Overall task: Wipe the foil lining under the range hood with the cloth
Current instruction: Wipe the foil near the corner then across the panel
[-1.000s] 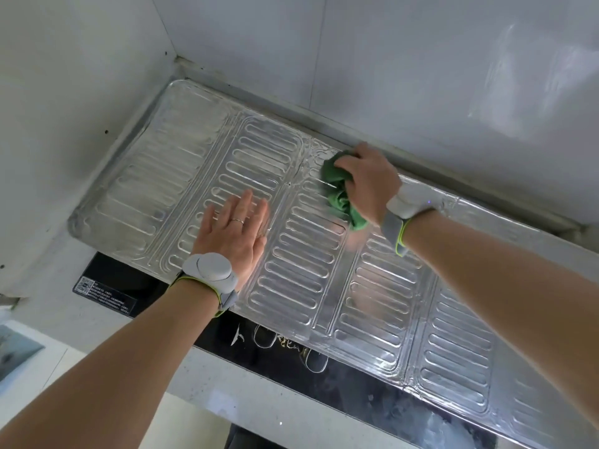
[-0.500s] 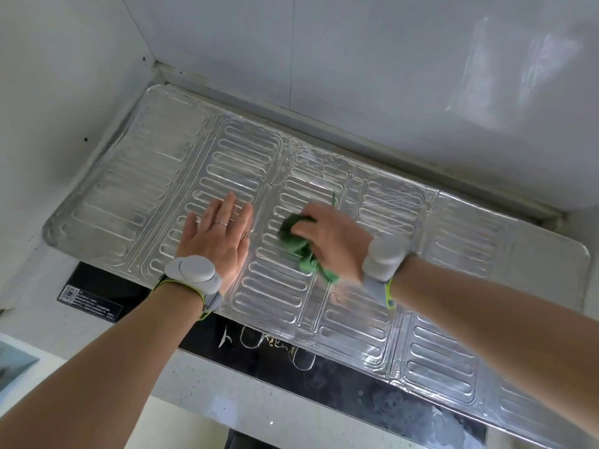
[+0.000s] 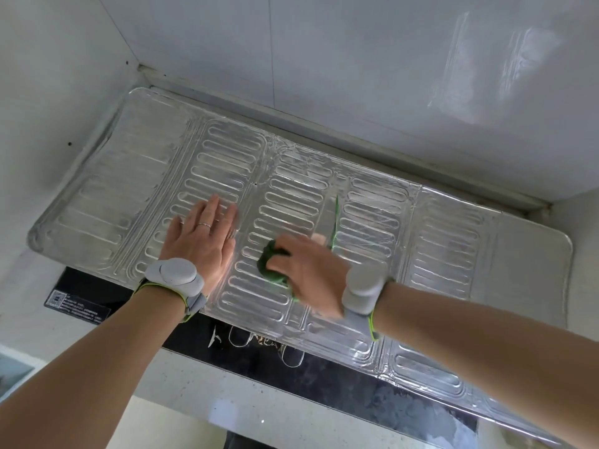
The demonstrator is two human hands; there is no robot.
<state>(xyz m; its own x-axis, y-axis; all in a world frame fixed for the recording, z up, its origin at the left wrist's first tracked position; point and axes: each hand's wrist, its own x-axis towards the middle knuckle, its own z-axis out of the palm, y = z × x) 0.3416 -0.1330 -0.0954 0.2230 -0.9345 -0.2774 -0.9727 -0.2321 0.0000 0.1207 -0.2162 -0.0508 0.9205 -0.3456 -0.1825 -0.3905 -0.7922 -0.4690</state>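
Observation:
The ribbed silver foil lining (image 3: 447,241) covers the underside of the range hood across the middle of the head view. My left hand (image 3: 201,241) lies flat on the foil with fingers straight, left of centre. My right hand (image 3: 311,273) grips a bunched green cloth (image 3: 270,267) and presses it against the foil just right of my left hand; it is motion-blurred. A thin green strip of cloth (image 3: 334,222) sticks up beyond the fingers. Most of the cloth is hidden under my right hand.
White walls (image 3: 356,76) meet the foil's far edge, and another white wall (image 3: 48,108) closes the left side. The hood's black glass front (image 3: 356,390) with a label (image 3: 76,306) runs along the near edge of the foil.
My right hand has dragged the cloth from the far edge of the foil toward me and leftward, close to my left hand. My left hand has stayed flat on the foil.

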